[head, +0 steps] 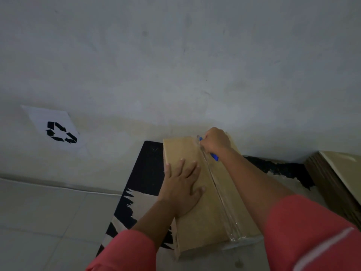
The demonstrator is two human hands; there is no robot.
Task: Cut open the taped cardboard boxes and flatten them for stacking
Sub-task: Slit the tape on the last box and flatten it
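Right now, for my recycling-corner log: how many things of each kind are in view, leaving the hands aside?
Taped cardboard box: 1
Blue cutter: 1
Stack of flattened cardboard: 1
Recycling sign on the wall: 1
Black-and-white mat: 1
Total: 5

cutter [214, 156] mostly hidden in right hand [215, 141], stack [338, 173] cropped
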